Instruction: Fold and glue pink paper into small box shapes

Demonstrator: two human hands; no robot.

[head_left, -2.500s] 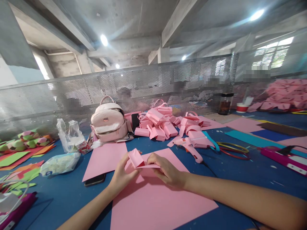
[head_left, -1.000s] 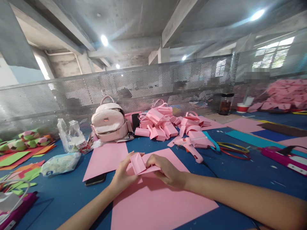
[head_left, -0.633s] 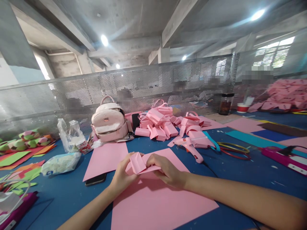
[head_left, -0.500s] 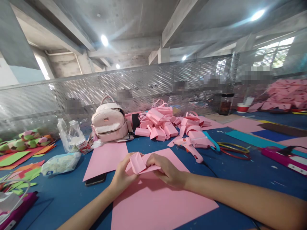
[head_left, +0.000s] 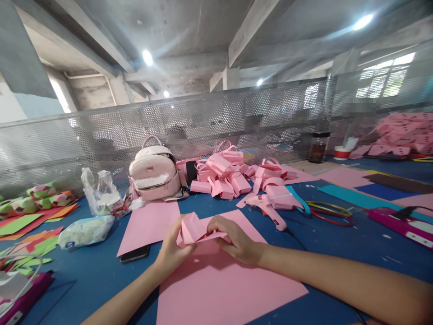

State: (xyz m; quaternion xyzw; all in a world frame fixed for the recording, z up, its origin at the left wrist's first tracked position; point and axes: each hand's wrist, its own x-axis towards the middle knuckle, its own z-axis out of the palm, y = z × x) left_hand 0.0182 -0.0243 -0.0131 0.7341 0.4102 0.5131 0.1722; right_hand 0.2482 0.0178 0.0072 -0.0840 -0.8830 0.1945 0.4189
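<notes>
A small folded piece of pink paper (head_left: 193,228) is held between both hands above a large pink sheet (head_left: 233,289) on the table. My left hand (head_left: 174,246) closes on its left end, thumb in front; the fingers behind are mostly hidden. At the other end, my right hand (head_left: 235,239) pinches the flatter part with bent fingers. Past my right hand lies a pink glue gun (head_left: 267,209), its nozzle pointing left. Behind it, several folded pink paper pieces (head_left: 223,169) with strap-like loops are heaped up.
A pale pink backpack (head_left: 154,174) stands at the back, left of the heap. A second pink sheet (head_left: 149,223) partly covers a phone (head_left: 135,254). On the left are a tissue pack (head_left: 86,231) and coloured paper. A purple power strip (head_left: 402,225) lies right. A perforated metal screen (head_left: 209,117) borders the table.
The folded paper has tilted slightly, and its left end now stands taller and more boxlike. Both hands keep their hold and have barely moved.
</notes>
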